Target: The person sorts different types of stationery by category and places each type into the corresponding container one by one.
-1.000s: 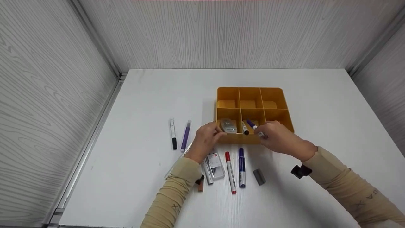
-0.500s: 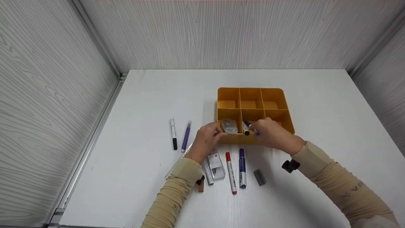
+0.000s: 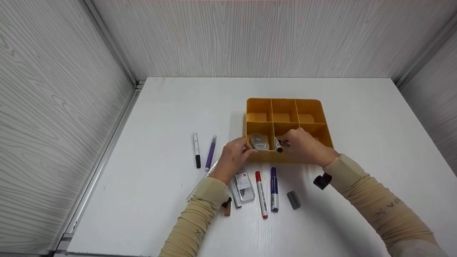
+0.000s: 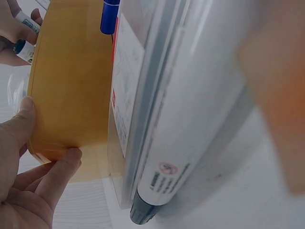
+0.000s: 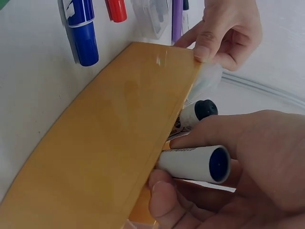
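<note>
A yellow six-compartment box [image 3: 260,156] stands on the table. My left hand [image 3: 234,157] pinches its front left corner, thumb at the rim and fingers against the wall. My right hand [image 3: 307,146] is at the front middle compartment. In the right wrist view, its fingers hold a white marker with a blue end [image 5: 190,164], whose far part is hidden in the box. Beside that marker, a dark-ended white marker [image 3: 278,145] leans in the same compartment. A clear plastic case [image 3: 259,142] lies in the front left compartment.
Before the box lie a red marker [image 3: 261,194], a blue marker [image 3: 274,189], a grey cylinder [image 3: 294,200] and a clear case with a white label [image 3: 245,187]. A purple pen [image 3: 210,153] and a black-capped marker [image 3: 196,150] lie left.
My right hand has moved left and slightly away from me, lowering the blue-ended marker into the front middle compartment beside the dark-ended one. My left hand stays on the box corner.
</note>
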`<move>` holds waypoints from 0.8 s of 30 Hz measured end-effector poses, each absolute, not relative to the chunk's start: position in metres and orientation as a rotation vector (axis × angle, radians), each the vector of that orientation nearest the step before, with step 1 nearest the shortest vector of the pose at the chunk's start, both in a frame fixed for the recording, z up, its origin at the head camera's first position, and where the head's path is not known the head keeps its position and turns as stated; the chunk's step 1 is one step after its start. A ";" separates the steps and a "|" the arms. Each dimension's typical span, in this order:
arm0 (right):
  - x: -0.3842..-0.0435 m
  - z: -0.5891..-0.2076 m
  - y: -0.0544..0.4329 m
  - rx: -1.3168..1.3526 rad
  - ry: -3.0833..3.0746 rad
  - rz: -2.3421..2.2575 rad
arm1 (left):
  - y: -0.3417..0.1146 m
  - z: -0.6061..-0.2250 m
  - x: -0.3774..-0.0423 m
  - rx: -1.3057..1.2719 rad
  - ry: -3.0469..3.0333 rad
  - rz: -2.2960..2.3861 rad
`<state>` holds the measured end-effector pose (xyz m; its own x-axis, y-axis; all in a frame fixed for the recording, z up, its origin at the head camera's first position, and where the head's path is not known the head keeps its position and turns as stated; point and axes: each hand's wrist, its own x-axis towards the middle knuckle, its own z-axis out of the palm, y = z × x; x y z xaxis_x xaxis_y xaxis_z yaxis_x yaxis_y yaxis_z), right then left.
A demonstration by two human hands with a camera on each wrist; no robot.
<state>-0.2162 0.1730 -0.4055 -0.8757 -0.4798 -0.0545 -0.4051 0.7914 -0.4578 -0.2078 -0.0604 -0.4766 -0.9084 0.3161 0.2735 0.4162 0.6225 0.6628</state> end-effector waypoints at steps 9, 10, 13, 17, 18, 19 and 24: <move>-0.221 -0.411 0.173 -0.684 2.801 -0.732 | -0.059 -0.473 -0.207 -0.586 -2.760 -1.149; -0.222 -0.411 0.173 -0.665 2.796 -0.733 | -0.059 -0.473 -0.207 -0.582 -2.762 -1.152; -0.222 -0.412 0.171 -0.634 2.789 -0.727 | -0.059 -0.473 -0.207 -0.572 -2.771 -1.157; -0.222 -0.413 0.170 -0.618 2.788 -0.702 | -0.059 -0.474 -0.206 -0.571 -2.779 -1.160; -0.221 -0.414 0.170 -0.619 2.788 -0.690 | -0.059 -0.474 -0.206 -0.575 -2.776 -1.156; -0.221 -0.414 0.170 -0.626 2.794 -0.689 | -0.059 -0.475 -0.206 -0.577 -2.771 -1.152; -0.222 -0.415 0.167 -0.648 2.827 -0.636 | -0.059 -0.475 -0.207 -0.574 -2.757 -1.138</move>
